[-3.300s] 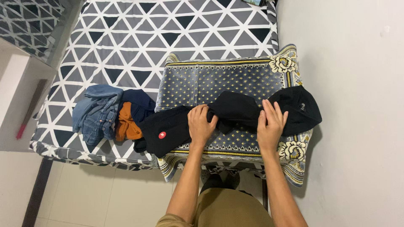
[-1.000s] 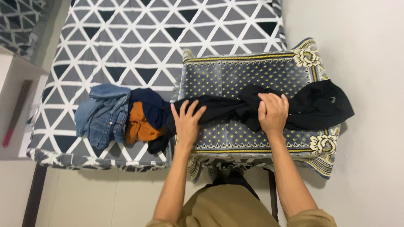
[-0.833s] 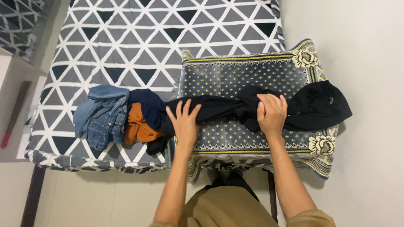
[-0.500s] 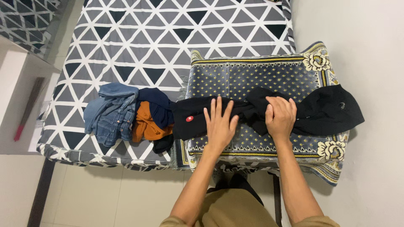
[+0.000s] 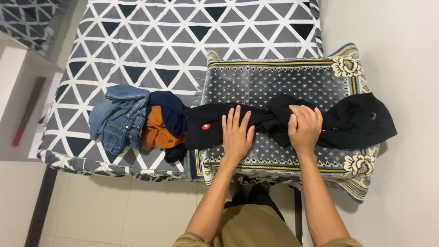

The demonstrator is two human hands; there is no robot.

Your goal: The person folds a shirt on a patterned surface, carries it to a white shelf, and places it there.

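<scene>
From the head camera I look straight down at a black garment (image 5: 274, 121) stretched sideways across a blue-grey patterned rug (image 5: 274, 82) with yellow dots and a floral border, which is draped over the end of a bed. My left hand (image 5: 236, 135) lies flat and open on the garment's left portion, fingers spread and palm down, just right of a small red patch (image 5: 206, 126) on the cloth. My right hand (image 5: 305, 128) rests near the garment's middle, fingers curled loosely over a bunched fold; I cannot tell whether it is pinching the cloth or only pressing on it. The garment runs under both hands, and its right end spreads wide past the right hand toward the rug's flowered corner, near the pale wall (image 5: 398, 55). Its left end overhangs the rug's edge and touches a pile of clothes: an orange piece (image 5: 155, 132), a dark navy piece (image 5: 169, 107) and blue jeans (image 5: 120, 121). These lie on a bedspread (image 5: 160, 41) printed with grey, black and white triangles.
</scene>
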